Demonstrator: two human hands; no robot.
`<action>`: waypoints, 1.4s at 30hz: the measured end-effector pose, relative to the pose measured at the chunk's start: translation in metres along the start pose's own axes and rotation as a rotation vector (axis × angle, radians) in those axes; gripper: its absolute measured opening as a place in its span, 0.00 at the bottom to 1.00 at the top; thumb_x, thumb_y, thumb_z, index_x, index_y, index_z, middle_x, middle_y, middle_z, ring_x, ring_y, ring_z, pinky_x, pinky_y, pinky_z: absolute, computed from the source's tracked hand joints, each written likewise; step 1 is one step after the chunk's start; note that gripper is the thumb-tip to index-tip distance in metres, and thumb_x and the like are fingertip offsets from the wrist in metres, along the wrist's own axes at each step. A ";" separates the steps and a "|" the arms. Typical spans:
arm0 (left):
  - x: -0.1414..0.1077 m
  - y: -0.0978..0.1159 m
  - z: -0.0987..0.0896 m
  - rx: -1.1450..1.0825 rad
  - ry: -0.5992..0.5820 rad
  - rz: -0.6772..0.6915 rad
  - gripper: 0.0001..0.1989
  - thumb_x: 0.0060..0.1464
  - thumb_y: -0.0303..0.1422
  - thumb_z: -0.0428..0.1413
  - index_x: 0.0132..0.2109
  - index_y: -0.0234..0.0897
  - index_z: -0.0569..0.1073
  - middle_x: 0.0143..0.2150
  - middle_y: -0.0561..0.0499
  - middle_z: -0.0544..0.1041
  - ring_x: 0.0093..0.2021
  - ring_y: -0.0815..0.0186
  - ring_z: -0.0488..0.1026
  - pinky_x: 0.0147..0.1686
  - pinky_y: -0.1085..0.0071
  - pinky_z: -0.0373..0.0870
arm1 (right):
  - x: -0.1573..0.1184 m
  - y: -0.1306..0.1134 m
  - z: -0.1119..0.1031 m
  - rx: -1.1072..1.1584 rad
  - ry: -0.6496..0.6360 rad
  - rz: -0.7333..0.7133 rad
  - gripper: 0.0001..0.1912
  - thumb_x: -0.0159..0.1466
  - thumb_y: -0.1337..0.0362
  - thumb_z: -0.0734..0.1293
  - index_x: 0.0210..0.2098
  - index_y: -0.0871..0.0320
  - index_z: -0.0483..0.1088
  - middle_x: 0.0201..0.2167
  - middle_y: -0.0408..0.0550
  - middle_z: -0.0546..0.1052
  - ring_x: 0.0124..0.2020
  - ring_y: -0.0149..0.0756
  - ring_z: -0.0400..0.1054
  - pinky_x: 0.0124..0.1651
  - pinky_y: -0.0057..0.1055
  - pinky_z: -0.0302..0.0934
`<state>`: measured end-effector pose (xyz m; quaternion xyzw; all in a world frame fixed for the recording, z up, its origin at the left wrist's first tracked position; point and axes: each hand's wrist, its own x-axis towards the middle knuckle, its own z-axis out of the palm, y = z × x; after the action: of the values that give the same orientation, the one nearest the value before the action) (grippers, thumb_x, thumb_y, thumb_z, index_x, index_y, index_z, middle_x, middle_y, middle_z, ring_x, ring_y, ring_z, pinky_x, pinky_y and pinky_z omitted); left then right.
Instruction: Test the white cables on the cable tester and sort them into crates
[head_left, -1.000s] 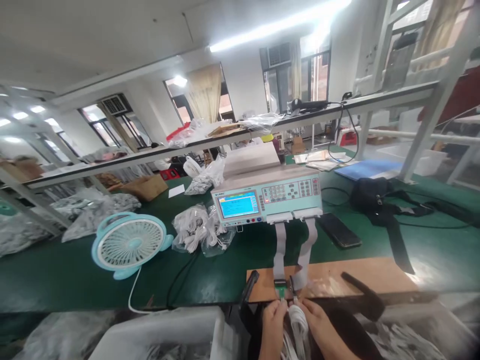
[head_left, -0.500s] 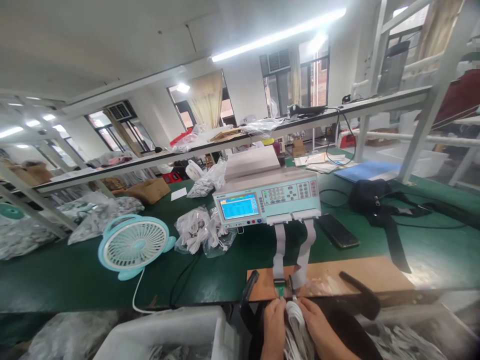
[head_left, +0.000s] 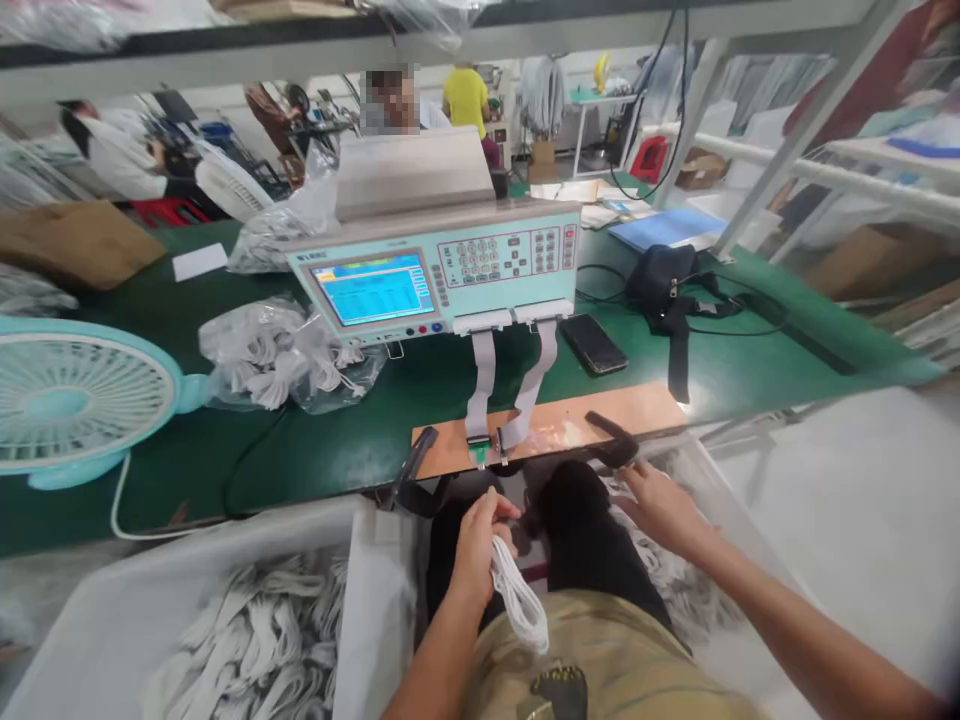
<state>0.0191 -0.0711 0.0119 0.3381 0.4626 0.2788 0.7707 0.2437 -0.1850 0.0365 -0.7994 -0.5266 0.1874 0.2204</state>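
Note:
My left hand (head_left: 480,545) is closed around a coiled white cable (head_left: 519,598), whose loops hang down over my lap. My right hand (head_left: 660,505) reaches over the bin on the right (head_left: 720,500), fingers apart and with nothing visible in them. Ahead, a green circuit board connector (head_left: 480,450) and a second small connector (head_left: 502,447) sit at the front edge of an orange-brown board (head_left: 570,430). Grey ribbon cables (head_left: 484,380) run from them up to a cable tester (head_left: 442,270) with a lit blue screen.
Bins of white cables stand on both sides, one being the left bin (head_left: 360,580). A turquoise fan (head_left: 67,400), bagged cables (head_left: 262,350), a phone (head_left: 594,344) and a black pouch (head_left: 664,280) lie on the green table. Black clamp handles (head_left: 420,460) flank the board. People are farther back.
My hands have parted and left the connectors. The left has drawn back with the coiled cable; the right has let go and moved right over the bin. The view has tilted down.

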 end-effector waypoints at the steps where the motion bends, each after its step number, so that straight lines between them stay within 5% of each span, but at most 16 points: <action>1: 0.002 -0.002 0.003 -0.004 0.012 -0.006 0.21 0.48 0.51 0.53 0.28 0.35 0.66 0.22 0.56 0.70 0.09 0.77 0.58 0.09 0.79 0.52 | -0.006 -0.003 0.003 0.078 -0.056 -0.007 0.09 0.58 0.61 0.64 0.35 0.57 0.72 0.32 0.49 0.72 0.30 0.36 0.65 0.35 0.30 0.58; 5: 0.008 -0.007 0.022 0.098 0.086 0.068 0.19 0.49 0.48 0.54 0.32 0.34 0.69 0.24 0.56 0.69 0.14 0.76 0.61 0.13 0.80 0.56 | -0.024 -0.043 0.045 0.681 -0.493 -0.057 0.13 0.57 0.58 0.66 0.40 0.57 0.69 0.30 0.44 0.73 0.30 0.33 0.65 0.32 0.27 0.59; 8: 0.004 -0.001 0.024 0.095 0.040 0.100 0.16 0.49 0.45 0.55 0.35 0.35 0.72 0.29 0.54 0.71 0.21 0.74 0.66 0.20 0.79 0.61 | -0.023 -0.062 0.074 0.948 -0.517 0.042 0.14 0.54 0.58 0.69 0.36 0.59 0.69 0.26 0.41 0.71 0.25 0.28 0.62 0.28 0.24 0.57; 12: -0.011 0.015 0.003 0.120 -0.283 0.036 0.13 0.45 0.37 0.60 0.40 0.37 0.74 0.34 0.50 0.73 0.33 0.67 0.71 0.32 0.74 0.66 | -0.012 -0.054 0.075 1.214 -0.708 0.222 0.15 0.55 0.56 0.68 0.33 0.62 0.72 0.22 0.42 0.73 0.22 0.27 0.63 0.27 0.23 0.57; 16: -0.023 0.030 -0.015 0.421 -0.609 0.124 0.11 0.44 0.29 0.61 0.38 0.37 0.79 0.44 0.44 0.72 0.42 0.60 0.70 0.39 0.70 0.66 | -0.005 -0.046 0.061 1.192 -0.914 0.253 0.13 0.54 0.57 0.68 0.29 0.62 0.74 0.20 0.42 0.73 0.19 0.26 0.63 0.25 0.22 0.55; 19: -0.024 0.030 -0.019 0.560 -0.670 0.159 0.08 0.46 0.29 0.59 0.36 0.37 0.79 0.40 0.44 0.73 0.39 0.60 0.69 0.37 0.70 0.65 | -0.003 -0.050 0.058 1.105 -1.026 0.199 0.14 0.55 0.56 0.66 0.30 0.62 0.74 0.19 0.41 0.72 0.18 0.26 0.62 0.24 0.22 0.54; 21: -0.020 0.024 -0.019 0.561 -0.564 0.212 0.05 0.47 0.32 0.59 0.31 0.36 0.79 0.34 0.46 0.73 0.34 0.63 0.68 0.34 0.71 0.64 | -0.003 -0.057 0.059 1.007 -0.975 0.106 0.15 0.57 0.55 0.64 0.31 0.61 0.73 0.20 0.41 0.72 0.19 0.28 0.63 0.24 0.23 0.55; 25: -0.014 0.003 -0.017 0.361 -0.298 0.203 0.15 0.46 0.39 0.59 0.21 0.33 0.70 0.23 0.53 0.66 0.25 0.70 0.61 0.26 0.75 0.59 | -0.008 -0.074 0.059 0.525 -0.578 -0.202 0.10 0.58 0.60 0.64 0.31 0.61 0.70 0.24 0.42 0.72 0.23 0.31 0.64 0.26 0.25 0.53; 32: -0.014 -0.021 -0.007 0.166 -0.011 0.029 0.19 0.47 0.43 0.59 0.22 0.35 0.62 0.19 0.60 0.58 0.20 0.76 0.54 0.19 0.80 0.51 | -0.015 -0.087 0.078 -0.137 -0.161 -0.583 0.06 0.60 0.64 0.64 0.36 0.61 0.67 0.31 0.50 0.72 0.32 0.38 0.64 0.35 0.32 0.56; 37: -0.015 -0.023 0.001 0.079 0.099 0.016 0.18 0.49 0.45 0.57 0.27 0.36 0.62 0.22 0.59 0.60 0.22 0.75 0.58 0.20 0.81 0.55 | -0.009 -0.084 0.092 -0.162 -0.074 -0.691 0.05 0.61 0.68 0.60 0.35 0.60 0.67 0.30 0.49 0.72 0.29 0.36 0.62 0.33 0.33 0.55; 42: -0.013 -0.011 0.004 -0.092 0.058 0.032 0.16 0.49 0.43 0.58 0.29 0.35 0.65 0.25 0.58 0.65 0.26 0.74 0.62 0.25 0.80 0.61 | 0.013 -0.083 0.087 0.176 0.028 -0.438 0.02 0.56 0.69 0.60 0.27 0.58 0.63 0.23 0.42 0.67 0.26 0.33 0.59 0.31 0.29 0.53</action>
<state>0.0184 -0.0890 0.0113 0.3016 0.4661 0.3219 0.7669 0.1393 -0.1310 0.0090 -0.6462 -0.6661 0.1691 0.3319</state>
